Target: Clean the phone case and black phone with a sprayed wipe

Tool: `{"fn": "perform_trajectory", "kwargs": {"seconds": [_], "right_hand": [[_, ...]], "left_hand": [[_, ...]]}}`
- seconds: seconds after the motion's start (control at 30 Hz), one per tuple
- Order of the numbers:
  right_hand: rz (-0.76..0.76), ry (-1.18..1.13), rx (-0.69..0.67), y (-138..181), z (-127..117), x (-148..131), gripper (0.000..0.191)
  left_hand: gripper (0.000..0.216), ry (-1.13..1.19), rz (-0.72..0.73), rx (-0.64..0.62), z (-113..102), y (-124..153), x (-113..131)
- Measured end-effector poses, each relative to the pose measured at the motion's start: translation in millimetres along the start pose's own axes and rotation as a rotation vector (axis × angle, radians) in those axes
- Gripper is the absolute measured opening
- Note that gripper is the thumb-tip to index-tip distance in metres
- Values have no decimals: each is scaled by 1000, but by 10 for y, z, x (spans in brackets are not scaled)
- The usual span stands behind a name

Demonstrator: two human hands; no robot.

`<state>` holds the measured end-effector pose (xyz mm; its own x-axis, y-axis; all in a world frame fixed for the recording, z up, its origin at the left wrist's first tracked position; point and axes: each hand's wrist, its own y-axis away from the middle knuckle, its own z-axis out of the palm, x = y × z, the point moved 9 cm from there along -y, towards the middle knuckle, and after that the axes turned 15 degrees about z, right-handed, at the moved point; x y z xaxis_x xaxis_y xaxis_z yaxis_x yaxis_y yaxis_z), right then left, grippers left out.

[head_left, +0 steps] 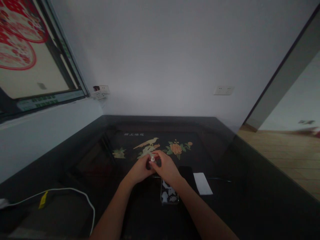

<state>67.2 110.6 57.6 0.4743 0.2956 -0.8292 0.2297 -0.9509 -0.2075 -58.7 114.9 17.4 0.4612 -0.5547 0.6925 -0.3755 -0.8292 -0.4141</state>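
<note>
My left hand (140,170) and my right hand (165,166) meet over the middle of a dark glass-topped table (250,186). Both hands are closed, pinching a small white object (152,159) between their fingertips; it is too small to name. Under my right wrist lies a phone case (169,194) with a pale pattern. A dark phone (186,174) lies just right of my right hand, and a white paper strip (202,183) sits beside it.
A white cable (75,191) with a yellow tag (43,199) curves over the table's left front. Painted bird and flower decoration (160,146) shows under the glass. Wall sockets (100,91) sit at the left corner, another socket (224,90) on the back wall. A doorway opens right.
</note>
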Motion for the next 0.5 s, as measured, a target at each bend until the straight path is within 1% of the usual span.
{"fn": "perform_trajectory", "kwargs": {"seconds": [0.2, 0.37, 0.5], "right_hand": [[-17, 7, 18, 40, -29, -80, 41], [8, -25, 23, 12, -28, -22, 40], [6, -25, 7, 14, -17, -25, 40]], "left_hand": [[26, 6, 23, -3, -11, -11, 39], [20, -16, 23, -16, -9, -11, 55], [21, -35, 13, -13, -15, -10, 33]]}}
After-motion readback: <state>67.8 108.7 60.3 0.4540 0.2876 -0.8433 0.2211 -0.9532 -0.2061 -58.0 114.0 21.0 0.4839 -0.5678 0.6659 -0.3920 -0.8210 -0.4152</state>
